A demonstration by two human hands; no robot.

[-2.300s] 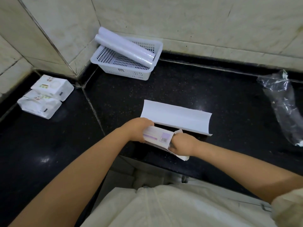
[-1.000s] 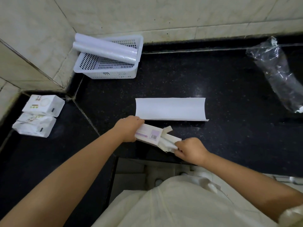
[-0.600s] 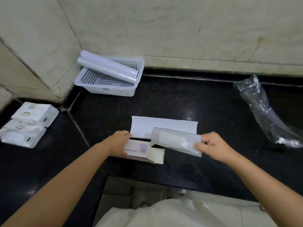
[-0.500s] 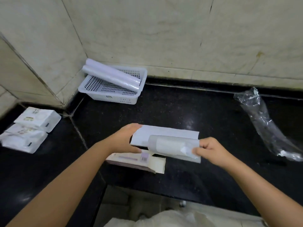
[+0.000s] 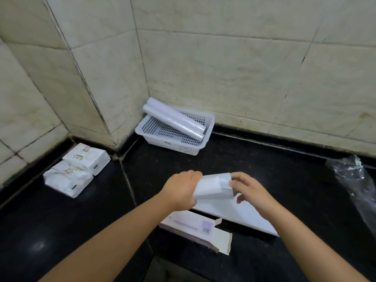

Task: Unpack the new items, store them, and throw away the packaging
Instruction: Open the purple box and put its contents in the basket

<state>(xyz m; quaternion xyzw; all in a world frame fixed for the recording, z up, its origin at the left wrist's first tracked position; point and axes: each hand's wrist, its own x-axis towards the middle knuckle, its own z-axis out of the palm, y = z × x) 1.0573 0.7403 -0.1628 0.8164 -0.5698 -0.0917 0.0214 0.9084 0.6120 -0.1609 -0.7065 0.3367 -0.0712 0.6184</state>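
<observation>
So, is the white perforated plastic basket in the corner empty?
No, two white rolls lie slanting across the white perforated plastic basket, resting on its rim.

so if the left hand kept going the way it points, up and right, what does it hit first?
Past the roll the left hand already grips, likely the right hand at the roll's other end; depth is unclear.
</observation>
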